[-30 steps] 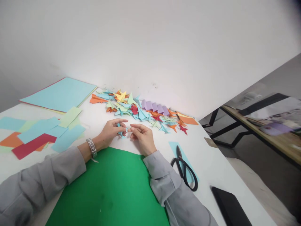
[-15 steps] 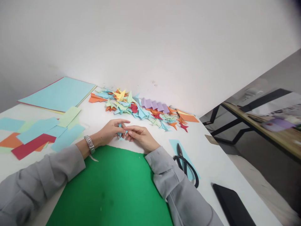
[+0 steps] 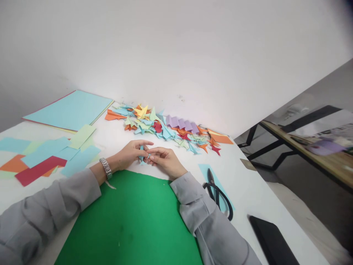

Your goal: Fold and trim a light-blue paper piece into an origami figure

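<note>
Between my two hands is a small piece of folded light-blue paper (image 3: 141, 153), partly covered by the fingers. My left hand (image 3: 131, 154), with a silver watch (image 3: 106, 168) at the wrist, grips it from the left, its index finger stretched over the top. My right hand (image 3: 165, 160) pinches the paper's right end between thumb and fingers. Both hands are just above the far edge of a green sheet (image 3: 132, 217). Beyond them lies a heap of small folded paper figures (image 3: 157, 127) in blue, orange, yellow, green and red, with pleated purple paper (image 3: 182, 124) among them.
Loose rectangles of coloured paper, among them a red one (image 3: 41, 170), overlap at the left. Large sheets (image 3: 73, 110) are stacked against the wall. Black-handled scissors (image 3: 216, 189) rest on a blue strip (image 3: 204, 170) at right, near a black phone-like slab (image 3: 271, 239).
Almost nothing differs. Both hands keep hold of the folded blue paper, with only a very slight shift of the fingers and of the view.
</note>
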{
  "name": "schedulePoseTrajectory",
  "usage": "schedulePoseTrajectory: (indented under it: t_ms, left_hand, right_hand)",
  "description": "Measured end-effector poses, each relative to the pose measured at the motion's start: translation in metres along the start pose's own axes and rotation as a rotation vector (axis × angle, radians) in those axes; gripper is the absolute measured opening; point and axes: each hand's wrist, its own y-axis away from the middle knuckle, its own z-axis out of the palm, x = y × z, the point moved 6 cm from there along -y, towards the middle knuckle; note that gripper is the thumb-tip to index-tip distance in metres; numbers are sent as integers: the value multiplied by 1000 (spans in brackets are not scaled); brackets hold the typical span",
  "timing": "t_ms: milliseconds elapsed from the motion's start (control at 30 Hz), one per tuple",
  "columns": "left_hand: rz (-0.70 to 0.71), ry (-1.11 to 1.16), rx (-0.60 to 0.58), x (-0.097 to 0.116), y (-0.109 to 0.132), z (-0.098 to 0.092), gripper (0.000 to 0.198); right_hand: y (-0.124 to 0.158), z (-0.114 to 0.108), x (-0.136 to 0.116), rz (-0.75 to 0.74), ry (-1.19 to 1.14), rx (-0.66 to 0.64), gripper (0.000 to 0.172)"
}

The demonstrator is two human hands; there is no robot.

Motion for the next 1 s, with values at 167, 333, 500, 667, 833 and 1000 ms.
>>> schedulePoseTrajectory:
  t_ms: [167,333,500,667,833,1000]
  left_hand:
    - [-3,14,-5,-1,0,0,46]
    - [7,2,-17,-2,-1,-1,46]
    - [5,-9,-15,-2,-1,0,46]
    - [4,-23,1,-2,-1,0,45]
    - [14,-53,7,-3,-1,-1,44]
    - [20,-73,-26,-1,-1,1,41]
  right_hand:
    - [-1,-1,1,2,-1,27,21]
    - [-1,-1,0,8,-12,45,21]
    - [-1,-2,1,4,-30,67,21]
    - [-2,-3,2,5,-50,81,22]
    - [-2,-4,2,50,-49,85,24]
    - [0,-5,1,95,-44,85,27]
